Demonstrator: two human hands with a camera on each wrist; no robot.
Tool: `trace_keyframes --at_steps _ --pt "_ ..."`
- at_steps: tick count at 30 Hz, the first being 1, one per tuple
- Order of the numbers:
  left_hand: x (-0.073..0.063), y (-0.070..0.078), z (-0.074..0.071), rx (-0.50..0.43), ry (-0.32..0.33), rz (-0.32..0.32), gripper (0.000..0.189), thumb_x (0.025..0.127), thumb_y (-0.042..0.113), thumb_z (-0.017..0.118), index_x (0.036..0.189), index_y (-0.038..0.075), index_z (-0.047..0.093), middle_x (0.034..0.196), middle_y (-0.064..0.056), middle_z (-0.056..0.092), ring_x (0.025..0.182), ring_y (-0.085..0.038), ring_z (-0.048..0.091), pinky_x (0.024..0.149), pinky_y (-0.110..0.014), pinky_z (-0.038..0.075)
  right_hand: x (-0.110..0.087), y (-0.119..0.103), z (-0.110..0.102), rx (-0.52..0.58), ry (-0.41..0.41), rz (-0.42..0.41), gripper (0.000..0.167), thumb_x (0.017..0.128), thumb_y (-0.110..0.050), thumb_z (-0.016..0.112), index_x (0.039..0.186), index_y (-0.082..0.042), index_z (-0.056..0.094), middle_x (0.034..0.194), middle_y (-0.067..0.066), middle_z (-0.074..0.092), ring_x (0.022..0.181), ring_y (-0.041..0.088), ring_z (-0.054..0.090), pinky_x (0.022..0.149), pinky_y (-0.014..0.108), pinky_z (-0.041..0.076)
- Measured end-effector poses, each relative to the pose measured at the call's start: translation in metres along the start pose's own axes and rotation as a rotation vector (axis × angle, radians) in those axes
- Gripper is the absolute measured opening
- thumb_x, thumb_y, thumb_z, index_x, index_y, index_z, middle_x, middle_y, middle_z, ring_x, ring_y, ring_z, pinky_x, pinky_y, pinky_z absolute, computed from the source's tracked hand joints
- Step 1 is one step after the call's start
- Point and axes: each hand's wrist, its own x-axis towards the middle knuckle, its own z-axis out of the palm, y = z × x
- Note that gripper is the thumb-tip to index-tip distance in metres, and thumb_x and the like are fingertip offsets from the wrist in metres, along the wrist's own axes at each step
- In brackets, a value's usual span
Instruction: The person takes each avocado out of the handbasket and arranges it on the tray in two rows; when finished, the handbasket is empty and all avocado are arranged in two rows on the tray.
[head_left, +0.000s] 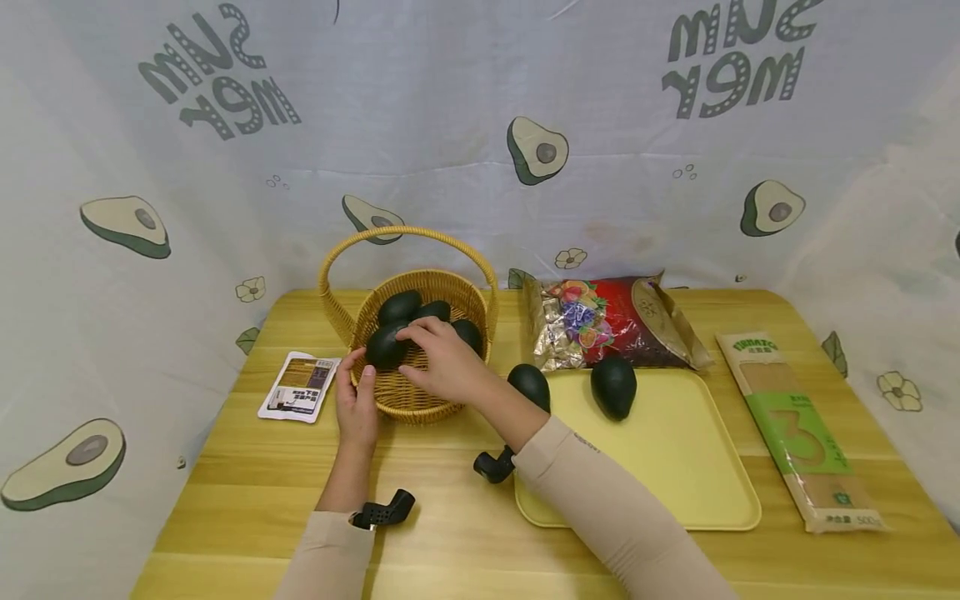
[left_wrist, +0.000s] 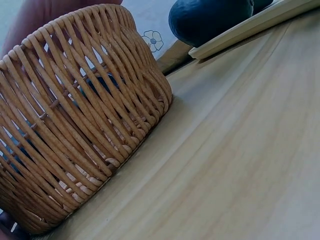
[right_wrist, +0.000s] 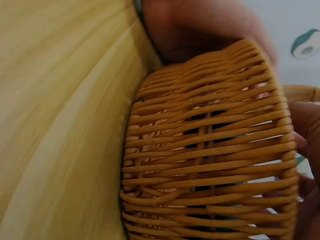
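Observation:
My right hand (head_left: 446, 354) reaches over the wicker basket (head_left: 420, 410), its thumb and fingertips around the right end of a dark green avocado (head_left: 384, 348). Several more avocados lie in the basket, such as one (head_left: 399, 307) at the back and one (head_left: 469, 335) at the right, partly behind my hand. My left hand (head_left: 357, 408) holds the basket's front left side, thumb near the rim. In the right wrist view the left hand (right_wrist: 205, 25) lies against the outside of the weave (right_wrist: 210, 150). The basket stands upright, handle raised.
A yellow tray (head_left: 660, 467) lies at the right, with one avocado (head_left: 613, 387) at its back edge and another (head_left: 529, 385) at its left corner. Behind it lies a red and gold bag (head_left: 615, 321). A noodle pack (head_left: 802, 433) is far right, a white pouch (head_left: 300, 387) left.

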Motion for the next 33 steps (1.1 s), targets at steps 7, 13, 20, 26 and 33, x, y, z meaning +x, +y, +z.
trace_keyframes --at_steps 7,13,20,26,33 --pt "0.001 0.000 0.001 -0.004 0.010 0.014 0.037 0.105 0.010 0.047 0.139 -0.005 0.047 0.150 -0.021 0.045 0.142 -0.017 0.036 0.114 -0.029 0.027 0.024 0.006 0.016 -0.011 -0.100 0.024 0.066 0.094 -0.025 0.074 0.153 -0.026 0.046 0.170 0.005 0.024 0.157 0.033 0.023 0.117 0.055 0.038" --pt "0.000 -0.001 0.002 -0.025 0.002 0.014 0.037 0.105 0.010 0.047 0.139 -0.005 0.047 0.150 -0.022 0.044 0.142 -0.018 0.036 0.115 -0.030 0.026 0.032 0.010 0.023 0.014 -0.146 0.049 0.073 0.093 -0.020 0.075 0.157 -0.026 0.040 0.171 0.004 0.022 0.158 0.032 0.019 0.119 0.055 0.035" --pt "0.001 -0.001 -0.001 -0.020 0.000 0.016 0.038 0.105 0.012 0.047 0.139 -0.005 0.047 0.152 -0.021 0.042 0.146 -0.025 0.034 0.115 -0.032 0.026 0.033 0.008 0.027 -0.036 -0.097 0.056 0.069 0.091 -0.027 0.078 0.153 -0.027 0.046 0.154 0.009 0.043 0.142 0.031 0.040 0.112 0.050 0.044" --pt "0.001 -0.001 0.000 -0.014 -0.007 0.007 0.038 0.106 0.012 0.046 0.140 -0.004 0.046 0.152 -0.022 0.042 0.143 -0.027 0.036 0.111 -0.025 0.029 0.033 0.008 0.030 -0.044 -0.122 0.088 0.064 0.092 -0.033 0.077 0.150 -0.024 0.051 0.145 0.009 0.050 0.134 0.028 0.049 0.110 0.047 0.046" --pt "0.001 -0.001 -0.001 -0.004 -0.010 -0.010 0.038 0.106 0.013 0.046 0.141 -0.002 0.047 0.154 -0.018 0.041 0.144 -0.024 0.035 0.113 -0.028 0.028 0.033 0.007 0.030 -0.010 -0.178 0.103 0.070 0.092 -0.036 0.077 0.153 -0.022 0.046 0.152 0.012 0.050 0.135 0.029 0.055 0.111 0.046 0.046"
